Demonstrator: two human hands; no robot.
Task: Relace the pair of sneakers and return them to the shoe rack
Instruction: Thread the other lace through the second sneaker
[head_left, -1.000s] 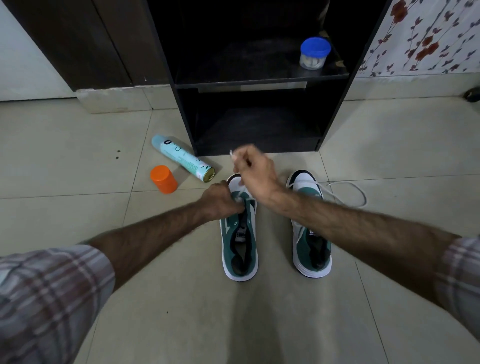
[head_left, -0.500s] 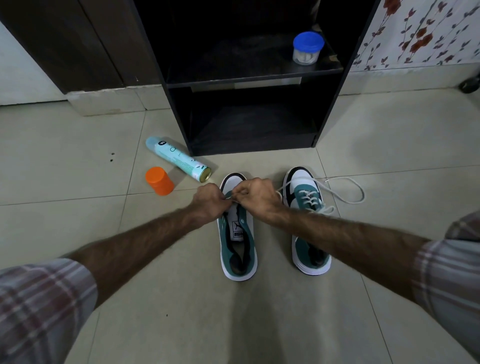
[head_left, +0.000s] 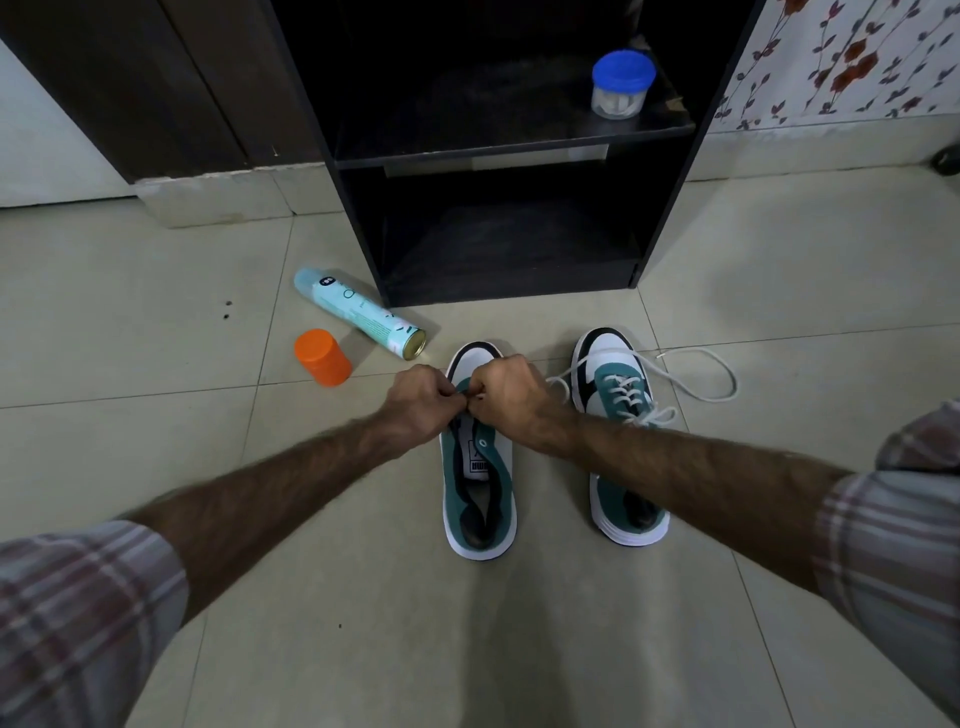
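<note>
Two teal, white and black sneakers stand side by side on the tiled floor, toes toward the black shoe rack (head_left: 358, 223). The left sneaker (head_left: 480, 493) has its tongue showing and its upper eyelets bare. My left hand (head_left: 418, 402) and my right hand (head_left: 506, 397) meet over its front eyelets, fingers curled, pinching the white lace between them; most of that lace is hidden under the hands. The right sneaker (head_left: 621, 410) is laced, and its loose white lace end (head_left: 711, 387) loops out on the floor to the right.
A light-blue spray can (head_left: 358, 312) lies on the floor left of the rack, with an orange cap (head_left: 322, 357) standing beside it. A blue-lidded clear jar (head_left: 620, 85) sits on the rack's upper shelf. The lower shelf (head_left: 509, 249) is dark and bare.
My right hand came down from a raised pull near the rack to the left sneaker's eyelets, meeting my left hand there. The view shifted slightly.
</note>
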